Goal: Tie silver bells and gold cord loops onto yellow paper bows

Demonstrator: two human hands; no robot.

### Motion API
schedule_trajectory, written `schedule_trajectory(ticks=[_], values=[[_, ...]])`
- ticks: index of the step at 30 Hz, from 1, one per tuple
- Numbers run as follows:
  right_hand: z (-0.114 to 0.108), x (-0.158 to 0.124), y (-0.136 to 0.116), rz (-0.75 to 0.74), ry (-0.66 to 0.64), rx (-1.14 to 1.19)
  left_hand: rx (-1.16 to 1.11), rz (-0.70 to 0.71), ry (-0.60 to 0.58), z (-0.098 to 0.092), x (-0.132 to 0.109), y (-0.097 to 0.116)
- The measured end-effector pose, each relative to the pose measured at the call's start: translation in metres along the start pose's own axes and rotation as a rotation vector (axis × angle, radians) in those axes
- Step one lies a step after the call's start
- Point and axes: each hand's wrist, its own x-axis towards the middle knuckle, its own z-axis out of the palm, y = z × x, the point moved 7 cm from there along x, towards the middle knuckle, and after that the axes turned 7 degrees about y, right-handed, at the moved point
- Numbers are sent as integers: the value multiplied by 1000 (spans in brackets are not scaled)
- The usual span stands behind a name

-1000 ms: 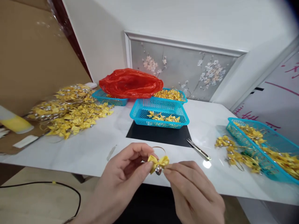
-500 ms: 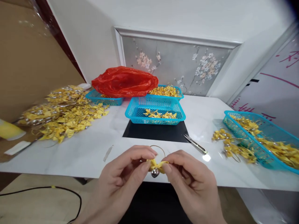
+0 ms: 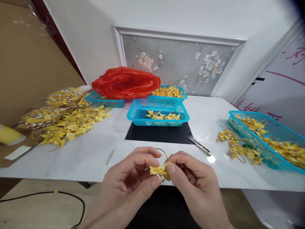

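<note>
A small yellow ribbon bow [image 3: 156, 170] with a silvery bell [image 3: 162, 178] under its knot is held up near the table's front edge. A thin gold elastic loop [image 3: 163, 150] arches behind it. My right hand [image 3: 195, 181] pinches the bow's right wing between thumb and forefinger. On the other side, my left hand [image 3: 133, 178] has its thumb against the bell and lower left wing, its forefinger curled just above. The thumb partly hides the bell. Beyond my right hand lie thread snips [image 3: 200, 146], blades towards the black mat [image 3: 157, 135].
A blue basket [image 3: 158, 122] with several bows stands on the mat. Behind it are a red plastic bag [image 3: 126, 83] and another blue basket [image 3: 184, 93]. Many yellow bows [image 3: 71, 125] are heaped at left. A blue basket [image 3: 262, 144] of bows stands right, loose bows [image 3: 234, 148] beside it.
The left thumb has moved up and right onto the bell, which it now partly covers. The left forefinger has lifted off the wing. The bow has turned slightly, its right wing tilting down.
</note>
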Motion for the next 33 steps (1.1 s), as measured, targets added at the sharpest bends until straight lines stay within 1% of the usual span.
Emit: schedule_trajectory(ticks=[4, 7, 10, 12, 13, 15, 18, 20, 22, 25, 27, 29, 31, 33], values=[[-1, 2, -1, -10, 26, 12, 9, 8, 64, -3, -2, 3], [-4, 1, -2, -1, 41, 22, 43, 78, 81, -6, -3, 7], [-7, 1, -3, -9, 69, 9, 101, 197, 182, -16, -6, 14], [-7, 1, -4, -35, 64, -16, 124, 173, 238, -20, -7, 13], [-6, 1, -5, -51, 54, -27, 116, 132, 238, -19, -7, 10], [-3, 1, -6, -69, 32, -33, 83, 37, 195, -14, -6, 5], [0, 0, -4, -46, 19, -21, 35, -18, 151, -8, -3, 2], [2, -1, -2, -26, 23, -22, 39, 11, 121, -7, -1, 2], [3, -1, -2, -29, 25, -38, 66, 75, 80, -6, 0, 5], [4, -1, -4, -85, 16, -81, 145, 160, 29, -7, -1, 9], [3, -2, -6, -136, 36, -102, 209, 187, 23, -8, -1, 11], [-2, -2, -8, -196, 89, -125, 262, 204, 80, -13, -1, 13], [-8, -3, -10, -244, 147, -172, 289, 207, 187, -22, 0, 16], [-13, -4, -10, -256, 173, -223, 277, 206, 271, -27, -1, 18]])
